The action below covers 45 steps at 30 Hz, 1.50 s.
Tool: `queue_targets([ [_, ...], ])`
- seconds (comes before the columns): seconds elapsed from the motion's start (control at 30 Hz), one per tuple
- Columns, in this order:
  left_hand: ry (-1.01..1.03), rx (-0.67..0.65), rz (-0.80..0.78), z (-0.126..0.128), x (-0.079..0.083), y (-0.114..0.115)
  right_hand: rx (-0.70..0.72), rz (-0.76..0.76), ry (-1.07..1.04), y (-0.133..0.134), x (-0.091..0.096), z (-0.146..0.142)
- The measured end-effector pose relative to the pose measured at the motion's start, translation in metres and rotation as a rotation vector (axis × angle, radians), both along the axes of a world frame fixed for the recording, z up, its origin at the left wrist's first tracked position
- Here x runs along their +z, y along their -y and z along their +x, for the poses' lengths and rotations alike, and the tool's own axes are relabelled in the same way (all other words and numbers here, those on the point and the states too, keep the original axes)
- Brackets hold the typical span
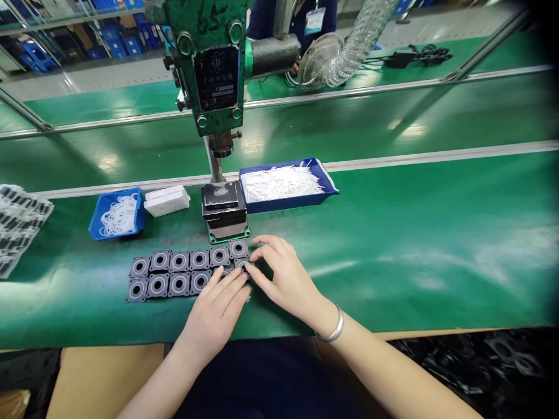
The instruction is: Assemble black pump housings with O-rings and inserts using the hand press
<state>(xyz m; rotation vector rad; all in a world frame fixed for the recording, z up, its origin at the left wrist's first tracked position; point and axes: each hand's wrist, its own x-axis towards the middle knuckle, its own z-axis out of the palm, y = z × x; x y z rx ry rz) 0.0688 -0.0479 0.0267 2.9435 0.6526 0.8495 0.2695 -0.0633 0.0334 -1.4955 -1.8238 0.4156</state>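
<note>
Two rows of black square plates [179,262], each with a round hole and a pale ring, lie on the green work surface. My left hand [216,308] rests flat over the lower row's right end, its fingers stretched out and covering part of the plates there. At the right end of the rows is my right hand [282,279], with a silver bracelet [336,326] on its wrist. Its fingers are apart and bent, the tips touching or close to the last plates. Neither hand visibly grips anything.
Behind the plates stands a green press [218,64] over a black block [224,203]. A blue tray [288,203] holds white strips; a blue bin [94,224] holds white rings. Beside it are white boxes [167,201]. Black parts [476,361] lie below the front edge. Across the bench is a person [262,20].
</note>
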Motion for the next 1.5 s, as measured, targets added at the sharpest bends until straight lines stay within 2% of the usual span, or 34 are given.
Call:
queue_targets([
  [0.23,-0.096,-0.034,0.066,0.000,0.000,-0.001,0.145,0.102,0.169,0.002,-0.004,0.008],
  [0.4,-0.139,-0.029,0.083,0.001,-0.001,-0.001,0.137,0.177,0.163,0.015,-0.007,0.016],
  [0.53,-0.111,-0.041,0.078,0.005,-0.001,0.000,0.189,0.203,0.122,0.027,-0.011,0.017],
  [0.6,-0.076,-0.032,0.024,0.006,0.002,0.004,0.175,0.216,0.044,0.026,-0.010,0.018],
  [0.73,0.135,0.083,-0.221,-0.006,0.022,0.003,0.004,0.234,-0.129,0.006,-0.009,0.027],
  [0.8,0.198,0.219,-0.317,-0.025,0.038,-0.012,-0.058,0.258,-0.149,-0.007,-0.014,0.030],
  [0.93,0.177,0.777,-0.449,-0.088,0.067,-0.074,-0.054,0.344,-0.132,-0.026,-0.037,0.031],
  [0.97,0.176,0.869,-0.459,-0.105,0.071,-0.093,-0.037,0.355,-0.122,-0.028,-0.042,0.030],
  [1.1,0.119,1.023,-0.481,-0.152,0.074,-0.161,-0.012,0.385,-0.090,-0.029,-0.054,0.030],
  [1.17,0.063,1.059,-0.486,-0.161,0.073,-0.183,-0.017,0.398,-0.089,-0.030,-0.056,0.031],
  [1.23,0.022,1.079,-0.471,-0.166,0.073,-0.194,-0.023,0.390,-0.088,-0.031,-0.058,0.033],
  [1.3,0.009,1.091,-0.436,-0.167,0.076,-0.195,-0.031,0.377,-0.082,-0.031,-0.059,0.034],
  [1.37,0.021,1.079,-0.400,-0.167,0.078,-0.185,-0.035,0.365,-0.079,-0.029,-0.058,0.034],
  [1.43,0.038,1.001,-0.391,-0.165,0.076,-0.164,-0.018,0.346,-0.082,-0.026,-0.051,0.033],
  [1.5,0.029,0.848,-0.414,-0.161,0.068,-0.134,0.057,0.281,-0.040,-0.022,-0.040,0.028],
])
